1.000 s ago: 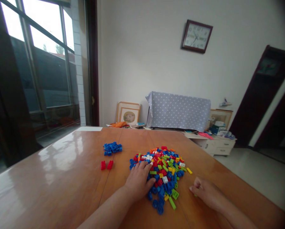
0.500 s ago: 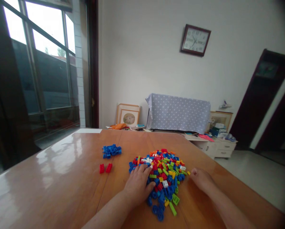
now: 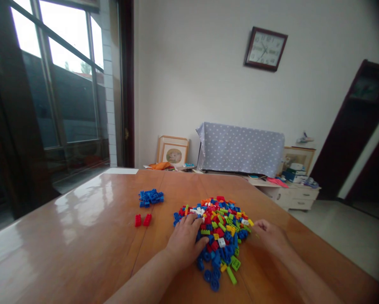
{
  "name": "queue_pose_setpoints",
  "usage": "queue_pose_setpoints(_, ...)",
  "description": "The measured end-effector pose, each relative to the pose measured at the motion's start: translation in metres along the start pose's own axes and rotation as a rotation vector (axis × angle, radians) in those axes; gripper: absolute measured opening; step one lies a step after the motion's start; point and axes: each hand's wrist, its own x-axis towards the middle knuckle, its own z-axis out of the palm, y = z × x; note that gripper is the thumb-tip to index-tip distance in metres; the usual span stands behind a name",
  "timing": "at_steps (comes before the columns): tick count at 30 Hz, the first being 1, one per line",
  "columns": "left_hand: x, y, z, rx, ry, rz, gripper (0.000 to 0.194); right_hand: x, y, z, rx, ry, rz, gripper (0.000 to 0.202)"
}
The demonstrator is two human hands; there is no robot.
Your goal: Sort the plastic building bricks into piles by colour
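A heap of mixed toy building bricks (image 3: 219, 230) in red, blue, green, yellow, orange and white lies on the wooden table (image 3: 91, 249). My left hand (image 3: 186, 238) rests over the heap's left side, its fingers stretched out and holding nothing that shows. At the right edge, my right hand (image 3: 270, 236) has its fingers curled in a pinch, slightly blurred, with a small yellow brick (image 3: 250, 222) at the fingertips. Left of the heap lie a cluster of blue bricks (image 3: 150, 198) and, closer to me, two red bricks (image 3: 143, 220). Several blue wheel-like pieces (image 3: 212, 279) trail off the near end.
Beyond the table's far edge stands a low white cabinet (image 3: 298, 198) with boxes and papers, and something covered by a grey dotted cloth (image 3: 241, 147). A white sheet (image 3: 121, 171) lies at the far left corner. A clock (image 3: 265, 49) hangs on the wall.
My right hand has shifted slightly away from me, and the yellow brick at its fingertips has moved toward the heap. My left hand stays on the heap. The view has tilted slightly.
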Motion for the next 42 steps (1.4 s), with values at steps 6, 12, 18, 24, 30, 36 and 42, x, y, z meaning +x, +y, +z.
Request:
queue_pose_setpoints(6, 0.001, -0.005, 0.002, 0.011, 0.046, -0.03, 0.061, -0.02, -0.062, 0.017, 0.411, -0.114, -0.055, 0.042)
queue_pose_setpoints(12, 0.001, -0.007, 0.008, 0.03, -0.056, -0.156, 0.075, -0.035, -0.078, 0.049, 0.106, -0.005, -0.296, 0.061)
queue_pose_setpoints(18, 0.0, -0.004, 0.011, 0.038, -0.123, -0.112, 0.071, -0.025, -0.093, 0.06, -0.045, -0.03, -0.432, 0.049)
queue_pose_setpoints(24, 0.0, -0.002, 0.007, 0.029, -0.165, -0.112, 0.07, 0.002, -0.108, 0.067, -0.119, -0.056, -0.415, 0.043)
queue_pose_setpoints(30, -0.001, 0.001, 0.003, -0.011, -0.158, -0.09, 0.07, 0.014, -0.128, 0.065, -0.199, -0.06, -0.347, 0.042)
queue_pose_setpoints(36, 0.0, -0.003, 0.006, -0.047, -0.077, -0.074, 0.072, -0.006, -0.144, 0.055, -0.07, -0.138, -0.451, 0.039)
queue_pose_setpoints(42, 0.001, -0.009, 0.007, -0.045, -0.053, -0.077, 0.073, -0.015, -0.139, 0.041, 0.21, -0.263, -0.41, 0.044)
